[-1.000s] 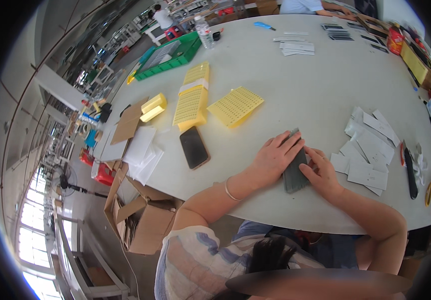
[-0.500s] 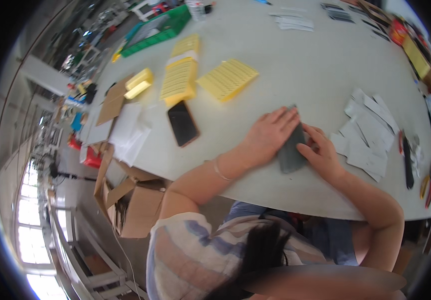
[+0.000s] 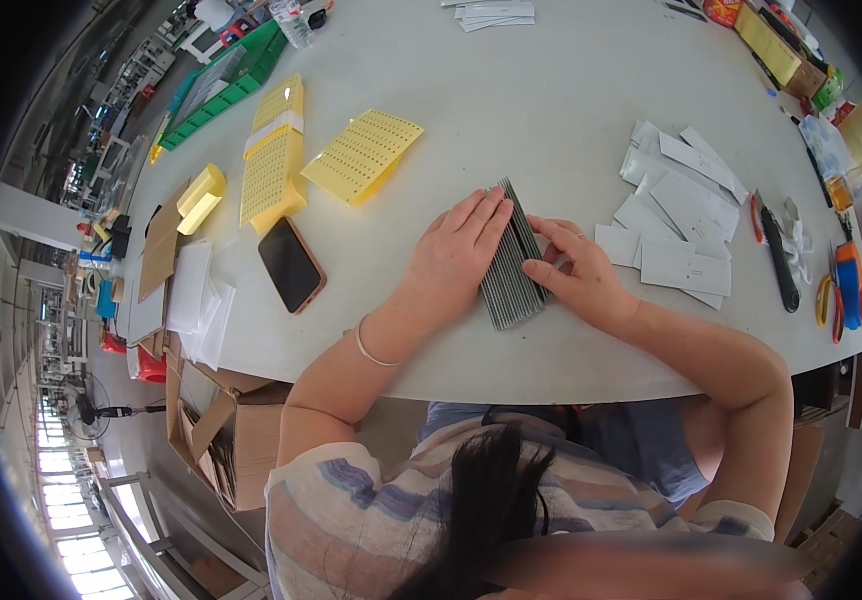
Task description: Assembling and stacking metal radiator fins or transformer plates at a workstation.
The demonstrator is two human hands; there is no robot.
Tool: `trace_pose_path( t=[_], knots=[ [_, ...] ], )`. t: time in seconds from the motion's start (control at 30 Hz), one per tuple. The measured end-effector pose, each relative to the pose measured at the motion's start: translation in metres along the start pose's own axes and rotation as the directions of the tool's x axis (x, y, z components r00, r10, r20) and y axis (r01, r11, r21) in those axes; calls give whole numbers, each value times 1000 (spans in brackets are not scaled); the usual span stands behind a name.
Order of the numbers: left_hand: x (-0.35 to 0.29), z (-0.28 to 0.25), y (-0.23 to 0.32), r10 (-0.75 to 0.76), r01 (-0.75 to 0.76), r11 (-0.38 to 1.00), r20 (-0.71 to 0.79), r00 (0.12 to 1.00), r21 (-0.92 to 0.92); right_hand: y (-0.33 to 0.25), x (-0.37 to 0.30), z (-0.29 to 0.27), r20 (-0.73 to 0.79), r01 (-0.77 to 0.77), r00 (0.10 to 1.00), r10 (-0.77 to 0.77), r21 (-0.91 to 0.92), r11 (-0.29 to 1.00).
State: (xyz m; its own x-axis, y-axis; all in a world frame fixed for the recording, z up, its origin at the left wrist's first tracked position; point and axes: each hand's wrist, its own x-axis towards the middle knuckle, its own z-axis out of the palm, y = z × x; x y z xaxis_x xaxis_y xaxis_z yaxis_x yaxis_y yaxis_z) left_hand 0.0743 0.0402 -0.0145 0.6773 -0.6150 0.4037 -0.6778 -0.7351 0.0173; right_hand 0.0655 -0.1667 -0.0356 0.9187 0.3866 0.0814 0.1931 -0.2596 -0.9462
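A row of thin grey strips point(image 3: 513, 291), packed side by side on edge, stands on the table in front of me. My left hand point(image 3: 460, 246) lies along its left side, fingers stretched out and flat over the strips' upper part. At the right side, my right hand point(image 3: 578, 268) has its fingers bent and its thumb against the strips. A dark gap runs through the row near that thumb. The undersides of the fingers are hidden.
Left of my hands lie a phone point(image 3: 292, 265), a yellow punched sheet point(image 3: 363, 155) and a banded yellow stack point(image 3: 273, 165). White cards point(image 3: 686, 268) are scattered on the right, beside a black-handled cutter point(image 3: 780, 262) and orange-handled pliers point(image 3: 851, 285). A green tray point(image 3: 226, 87) stands far left.
My view has turned, so the tabletop things sit farther left in the picture. The strips now show sharply, with a gap among them. Both hands remain at the row.
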Motion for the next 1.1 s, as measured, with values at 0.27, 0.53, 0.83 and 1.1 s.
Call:
trace_pose_path(
  t=[0.27, 0.53, 0.83, 1.1],
  knots=[
    [0, -2, -1, -21, 21, 1000, 5, 1000, -21, -4, 1, 0, 4, -15, 1000, 15, 15, 1000],
    [0, -1, -1, -27, 27, 999, -6, 1000, -24, -6, 1, 0, 11, -20, 1000, 20, 4, 1000],
    [1, -3, 1, -42, 41, 998, -13, 999, -57, -4, 0, 0, 6, 3, 1000, -3, 8, 1000],
    [3, -2, -3, -32, 32, 999, -19, 999, -41, -1, 4, -1, 2, 18, 1000, -18, 5, 1000]
  ],
)
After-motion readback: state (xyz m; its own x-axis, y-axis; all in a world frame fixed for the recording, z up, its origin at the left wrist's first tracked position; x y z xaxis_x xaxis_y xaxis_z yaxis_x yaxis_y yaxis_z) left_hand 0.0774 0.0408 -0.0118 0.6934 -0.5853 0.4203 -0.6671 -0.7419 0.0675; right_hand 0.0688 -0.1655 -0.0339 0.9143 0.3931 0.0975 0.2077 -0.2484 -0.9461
